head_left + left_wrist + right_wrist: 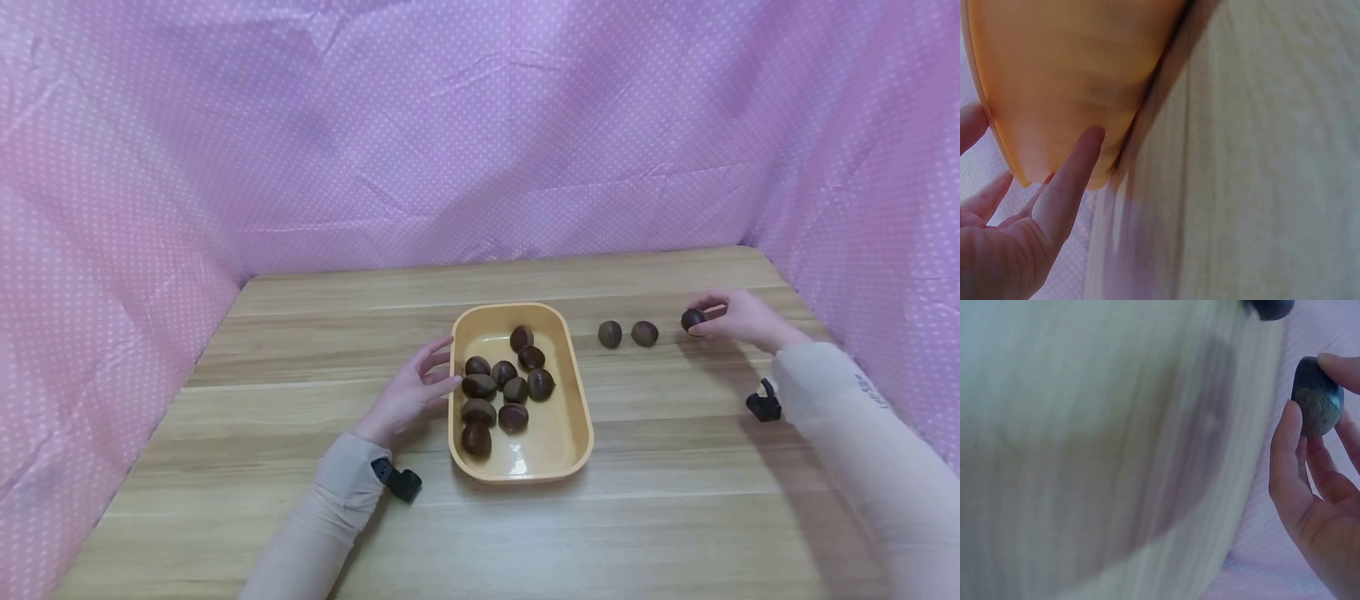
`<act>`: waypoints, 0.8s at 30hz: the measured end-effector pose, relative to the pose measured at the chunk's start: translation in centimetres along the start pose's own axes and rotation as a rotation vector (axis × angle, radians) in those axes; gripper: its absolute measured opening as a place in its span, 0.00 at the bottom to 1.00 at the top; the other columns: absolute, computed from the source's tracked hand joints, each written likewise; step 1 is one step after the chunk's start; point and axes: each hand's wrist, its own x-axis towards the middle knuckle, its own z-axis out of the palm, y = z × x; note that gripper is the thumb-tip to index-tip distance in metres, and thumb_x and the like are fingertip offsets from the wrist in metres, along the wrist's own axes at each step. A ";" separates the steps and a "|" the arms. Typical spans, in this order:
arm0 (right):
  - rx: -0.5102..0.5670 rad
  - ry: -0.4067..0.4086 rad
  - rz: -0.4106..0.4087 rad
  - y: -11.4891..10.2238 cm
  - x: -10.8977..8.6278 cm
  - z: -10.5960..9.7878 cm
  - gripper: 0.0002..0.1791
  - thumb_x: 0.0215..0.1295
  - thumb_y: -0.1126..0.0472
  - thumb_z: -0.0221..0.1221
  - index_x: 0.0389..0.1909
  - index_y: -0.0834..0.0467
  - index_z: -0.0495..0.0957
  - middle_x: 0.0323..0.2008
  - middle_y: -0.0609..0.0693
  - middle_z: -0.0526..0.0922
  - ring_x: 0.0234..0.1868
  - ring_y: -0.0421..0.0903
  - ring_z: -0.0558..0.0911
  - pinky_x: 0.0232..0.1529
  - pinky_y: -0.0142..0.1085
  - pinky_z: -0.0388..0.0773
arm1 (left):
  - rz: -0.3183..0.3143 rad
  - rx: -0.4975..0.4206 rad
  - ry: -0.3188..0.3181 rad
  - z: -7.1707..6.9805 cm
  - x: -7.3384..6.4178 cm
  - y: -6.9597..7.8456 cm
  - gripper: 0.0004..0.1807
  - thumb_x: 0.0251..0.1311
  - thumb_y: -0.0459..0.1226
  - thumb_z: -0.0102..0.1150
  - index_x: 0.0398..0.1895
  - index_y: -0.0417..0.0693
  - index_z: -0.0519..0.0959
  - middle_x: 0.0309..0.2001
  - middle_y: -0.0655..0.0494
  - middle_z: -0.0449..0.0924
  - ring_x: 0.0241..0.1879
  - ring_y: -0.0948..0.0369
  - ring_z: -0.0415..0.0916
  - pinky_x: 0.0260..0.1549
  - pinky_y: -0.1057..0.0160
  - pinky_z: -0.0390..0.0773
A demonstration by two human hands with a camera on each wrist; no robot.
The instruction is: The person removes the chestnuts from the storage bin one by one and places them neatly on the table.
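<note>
In the head view, a yellow plastic tray (558,450) holds several brown chestnuts (513,417). My left hand (414,387) is at the tray's left side, its fingers extended and touching the outer wall and rim. The left wrist view shows those fingers (1079,169) against the tray's side (1066,75). To the right, my right hand (738,319) pinches one chestnut (692,319) between thumb and fingers. Seen from the right wrist, that chestnut (1317,397) has a dark shell and a paler rough base.
Two chestnuts, one on the left (610,334) and one on the right (644,333), lie on the wooden table (300,433) between the tray and my right hand. Pink dotted cloth (480,150) hangs behind the table and at both sides.
</note>
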 end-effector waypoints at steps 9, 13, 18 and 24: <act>0.076 -0.009 0.042 1.7 1.0 0.8 0.30 0.58 0.65 0.63 0.59 0.75 0.65 0.59 0.76 0.66 0.41 0.37 0.80 0.40 0.30 0.82 | -0.010 -0.013 0.010 0.0 0.1 -0.2 0.40 0.60 0.27 0.56 0.73 0.53 0.51 0.70 0.41 0.55 0.65 0.42 0.63 0.51 0.52 0.79; 0.107 -0.015 0.038 1.9 1.3 1.4 0.31 0.58 0.66 0.62 0.58 0.76 0.63 0.59 0.76 0.65 0.37 0.28 0.77 0.39 0.27 0.81 | -0.006 -0.003 0.013 0.1 0.0 -0.2 0.39 0.61 0.27 0.55 0.73 0.52 0.52 0.70 0.40 0.55 0.64 0.42 0.63 0.51 0.52 0.78; 0.151 -0.025 0.033 1.9 1.6 1.7 0.31 0.59 0.67 0.61 0.59 0.78 0.61 0.59 0.77 0.64 0.35 0.24 0.75 0.39 0.25 0.81 | 0.012 -0.022 0.006 0.1 0.1 -0.2 0.39 0.61 0.26 0.54 0.73 0.51 0.51 0.69 0.39 0.56 0.64 0.41 0.64 0.52 0.52 0.78; 0.184 -0.032 0.046 2.1 1.9 2.1 0.31 0.58 0.67 0.62 0.59 0.77 0.63 0.59 0.77 0.65 0.33 0.26 0.77 0.39 0.27 0.82 | 0.003 -0.029 0.010 0.1 0.2 -0.1 0.39 0.60 0.25 0.54 0.73 0.52 0.52 0.69 0.40 0.56 0.64 0.42 0.64 0.52 0.53 0.78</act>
